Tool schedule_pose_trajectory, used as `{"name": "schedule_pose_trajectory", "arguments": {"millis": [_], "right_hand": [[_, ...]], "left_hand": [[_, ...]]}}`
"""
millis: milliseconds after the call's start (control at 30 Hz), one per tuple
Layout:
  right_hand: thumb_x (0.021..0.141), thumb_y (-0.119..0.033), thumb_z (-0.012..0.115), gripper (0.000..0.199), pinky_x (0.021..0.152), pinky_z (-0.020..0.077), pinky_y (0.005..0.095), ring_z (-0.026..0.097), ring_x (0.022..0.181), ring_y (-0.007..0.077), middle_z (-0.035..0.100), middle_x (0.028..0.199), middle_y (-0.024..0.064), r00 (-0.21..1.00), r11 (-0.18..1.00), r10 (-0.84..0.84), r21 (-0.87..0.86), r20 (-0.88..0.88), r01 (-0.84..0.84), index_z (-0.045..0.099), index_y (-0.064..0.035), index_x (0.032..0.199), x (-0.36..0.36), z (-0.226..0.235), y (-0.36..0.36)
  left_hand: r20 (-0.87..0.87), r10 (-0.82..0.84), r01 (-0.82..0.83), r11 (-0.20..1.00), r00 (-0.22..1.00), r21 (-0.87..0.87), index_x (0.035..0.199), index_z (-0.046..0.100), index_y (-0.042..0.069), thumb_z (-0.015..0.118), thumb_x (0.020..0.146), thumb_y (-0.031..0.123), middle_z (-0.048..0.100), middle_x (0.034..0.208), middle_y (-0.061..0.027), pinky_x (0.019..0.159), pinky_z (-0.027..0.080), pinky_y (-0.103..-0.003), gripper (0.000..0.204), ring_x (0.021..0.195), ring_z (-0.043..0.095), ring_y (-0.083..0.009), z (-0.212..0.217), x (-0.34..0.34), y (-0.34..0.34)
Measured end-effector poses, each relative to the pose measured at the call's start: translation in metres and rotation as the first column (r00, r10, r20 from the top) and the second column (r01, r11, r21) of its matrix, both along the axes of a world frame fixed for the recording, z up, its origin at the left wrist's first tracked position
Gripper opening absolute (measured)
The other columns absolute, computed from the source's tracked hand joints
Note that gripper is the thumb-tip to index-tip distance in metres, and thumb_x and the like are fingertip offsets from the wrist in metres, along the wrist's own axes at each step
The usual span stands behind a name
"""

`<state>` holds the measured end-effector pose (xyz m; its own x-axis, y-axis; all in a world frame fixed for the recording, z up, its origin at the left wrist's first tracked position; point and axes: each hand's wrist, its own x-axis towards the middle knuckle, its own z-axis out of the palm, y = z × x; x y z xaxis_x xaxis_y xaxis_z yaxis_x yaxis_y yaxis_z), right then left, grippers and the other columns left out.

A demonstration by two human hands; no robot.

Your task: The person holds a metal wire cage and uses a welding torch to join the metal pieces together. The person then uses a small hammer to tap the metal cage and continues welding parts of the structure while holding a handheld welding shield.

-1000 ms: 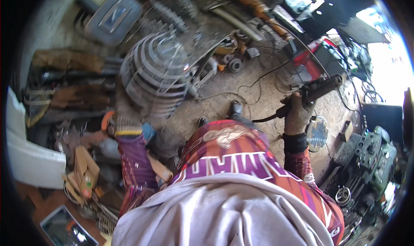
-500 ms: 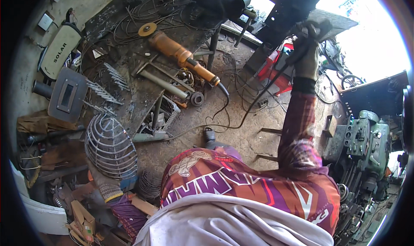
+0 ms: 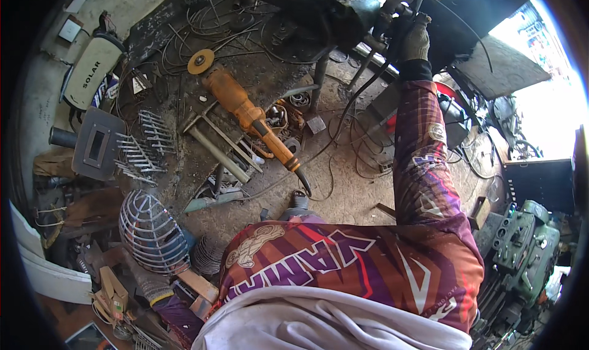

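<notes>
Right hand [image 3: 416,40] grips a dark tool [image 3: 402,6], its axis pointing upward.

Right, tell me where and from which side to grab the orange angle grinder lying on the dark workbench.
Grip the orange angle grinder around its slim rear handle, probably from the bench's near edge: that end overhangs the dark workbench toward the floor, while the disc end points away among loose wire.

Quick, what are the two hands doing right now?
Left hand: gloved, down by the wire cage; whether it holds it cannot be told.
Right hand: gloved, raised, fingers closed on a black cable.
</notes>
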<state>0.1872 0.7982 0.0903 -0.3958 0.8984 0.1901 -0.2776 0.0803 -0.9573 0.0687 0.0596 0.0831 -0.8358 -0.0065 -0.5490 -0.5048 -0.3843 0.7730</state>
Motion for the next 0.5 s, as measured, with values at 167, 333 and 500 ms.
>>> {"name": "schedule_pose_trajectory", "arguments": {"millis": [167,333,500], "right_hand": [[0.088,-0.074,0.03,0.081,0.062,0.0476,0.0334,0.06,0.068,0.0174,0.065,0.078,0.009,0.939,0.982,-0.164,0.138,0.301,0.128,0.067,-0.0024,0.095,-0.019,-0.039,0.063],[0.096,-0.059,0.034,0.061,0.07,0.0523,0.0379,0.063,0.079,0.0182,0.064,0.091,0.0097,0.972,0.994,-0.005,-0.108,0.233,0.031,0.061,-0.0063,0.111,-0.029,-0.074,0.067],[0.096,-0.05,0.045,0.051,0.076,0.0538,0.0357,0.064,0.091,0.0227,0.064,0.102,0.0092,0.987,0.981,0.152,-0.127,0.043,-0.145,0.056,-0.0049,0.117,-0.021,-0.101,0.055]], "left_hand": [[-0.105,-0.082,0.084,0.996,0.991,0.011,0.143,0.039,0.012,0.041,0.094,0.056,0.042,0.145,-0.0086,0.108,0.037,-0.045,0.065,0.131,0.042,-0.0292,-0.003,0.004,-0.019],[-0.047,0.117,-0.12,0.991,0.992,-0.066,0.142,0.04,0.009,0.041,0.097,0.049,0.043,0.144,-0.0068,0.108,0.035,-0.042,0.06,0.131,0.043,-0.0261,0.02,0.016,0.007],[-0.058,0.213,-0.219,0.967,0.975,-0.127,0.141,0.041,0.013,0.041,0.096,0.053,0.042,0.145,-0.0066,0.108,0.036,-0.042,0.06,0.13,0.043,-0.0267,0.021,0.005,0.015]]}}
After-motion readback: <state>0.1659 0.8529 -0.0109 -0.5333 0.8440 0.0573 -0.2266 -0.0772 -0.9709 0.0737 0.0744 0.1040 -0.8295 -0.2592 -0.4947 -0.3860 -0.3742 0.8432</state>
